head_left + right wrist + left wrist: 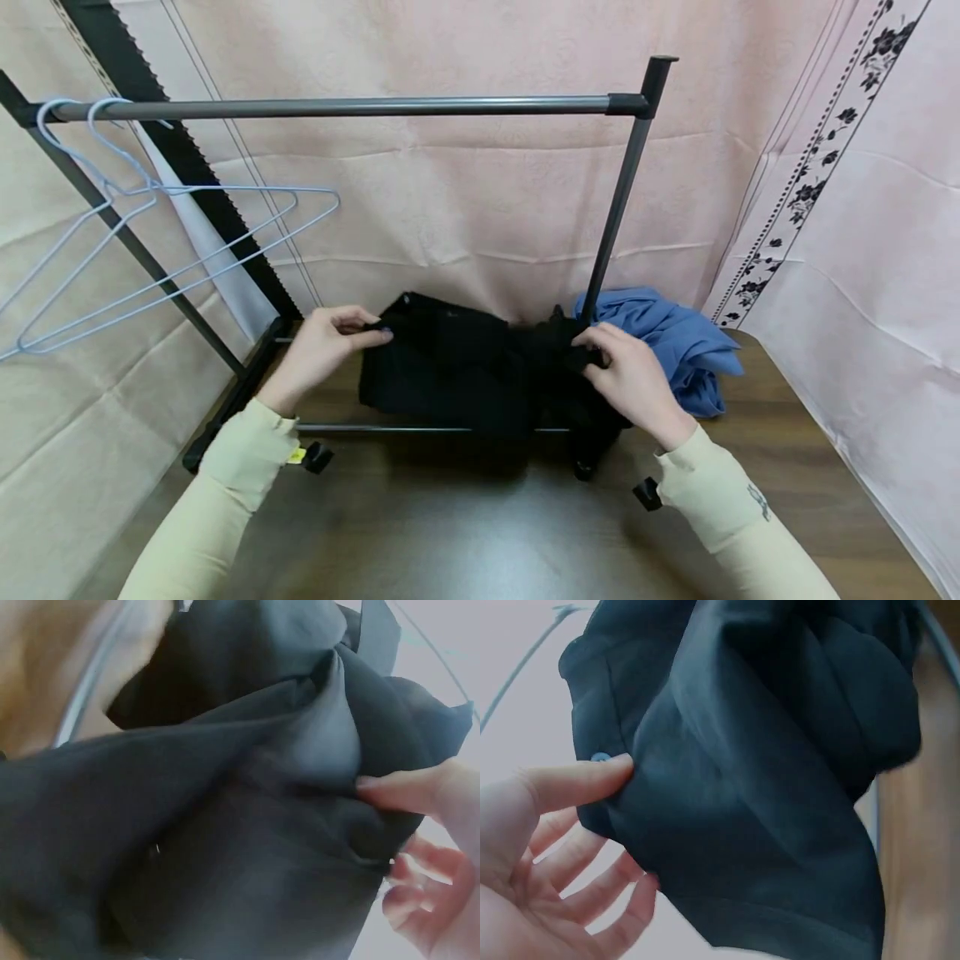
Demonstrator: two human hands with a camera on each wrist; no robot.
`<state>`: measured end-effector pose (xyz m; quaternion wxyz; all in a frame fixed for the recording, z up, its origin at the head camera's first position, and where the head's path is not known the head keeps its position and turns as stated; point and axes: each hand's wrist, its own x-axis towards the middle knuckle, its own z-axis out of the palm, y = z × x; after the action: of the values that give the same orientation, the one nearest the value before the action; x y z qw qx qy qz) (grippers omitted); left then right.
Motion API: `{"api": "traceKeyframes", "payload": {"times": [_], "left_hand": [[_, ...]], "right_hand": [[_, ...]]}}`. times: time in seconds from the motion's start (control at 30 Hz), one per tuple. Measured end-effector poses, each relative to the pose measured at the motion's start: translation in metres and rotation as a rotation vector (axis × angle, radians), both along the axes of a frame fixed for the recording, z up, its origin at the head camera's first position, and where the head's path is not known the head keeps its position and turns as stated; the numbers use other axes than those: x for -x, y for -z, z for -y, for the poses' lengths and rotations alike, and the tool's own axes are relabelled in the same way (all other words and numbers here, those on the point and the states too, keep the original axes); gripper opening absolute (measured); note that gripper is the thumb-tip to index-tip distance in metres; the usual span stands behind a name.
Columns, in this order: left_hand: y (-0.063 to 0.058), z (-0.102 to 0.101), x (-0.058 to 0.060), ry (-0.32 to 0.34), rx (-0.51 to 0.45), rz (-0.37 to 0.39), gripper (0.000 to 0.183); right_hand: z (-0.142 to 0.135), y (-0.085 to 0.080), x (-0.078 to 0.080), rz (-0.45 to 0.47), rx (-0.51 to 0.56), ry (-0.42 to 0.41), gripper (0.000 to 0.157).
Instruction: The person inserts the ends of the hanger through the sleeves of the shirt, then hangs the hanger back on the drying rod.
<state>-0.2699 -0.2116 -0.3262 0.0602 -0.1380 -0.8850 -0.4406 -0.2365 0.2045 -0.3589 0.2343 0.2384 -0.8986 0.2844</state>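
A black shirt [450, 367] with a small button [601, 757] on its edge hangs bunched between both hands, over the rack's lower bar. My left hand [322, 346] pinches its left edge between thumb and fingers, with the thumb [592, 780] close to the button. On the other side, my right hand [633, 379] pinches a gathered fold. In the right wrist view the thumb [405, 787] presses into the dark cloth, with the other fingers partly behind it. A crumpled blue cloth garment [667, 337] lies just beyond my right hand.
A dark metal clothes rack [390, 107] stands on the wooden table [465, 533], its upright post [618, 208] near my right hand. Two light-blue hangers [150, 187] hang at the left end of its top bar. Pale curtains [450, 208] enclose the back and sides.
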Motion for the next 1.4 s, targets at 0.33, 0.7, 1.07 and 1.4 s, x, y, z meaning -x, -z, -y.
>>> {"api": "traceKeyframes", "payload": {"times": [0.33,0.7,1.07,1.4], "left_hand": [[0.027,0.033,-0.003,0.114,0.089,0.086,0.029],[0.086,0.020,-0.021,0.212,0.245,0.187,0.045],[0.095,0.038,0.006,0.224,0.251,0.240,0.038],[0.118,0.001,0.001,0.431,0.195,0.257,0.044]], "right_hand": [[-0.019,0.012,-0.005,0.111,-0.101,-0.005,0.033],[-0.014,0.004,-0.006,0.306,-0.046,-0.174,0.034],[0.056,0.006,-0.013,0.113,-0.001,-0.168,0.015],[0.096,0.060,-0.023,0.198,-0.337,-0.080,0.035]]}}
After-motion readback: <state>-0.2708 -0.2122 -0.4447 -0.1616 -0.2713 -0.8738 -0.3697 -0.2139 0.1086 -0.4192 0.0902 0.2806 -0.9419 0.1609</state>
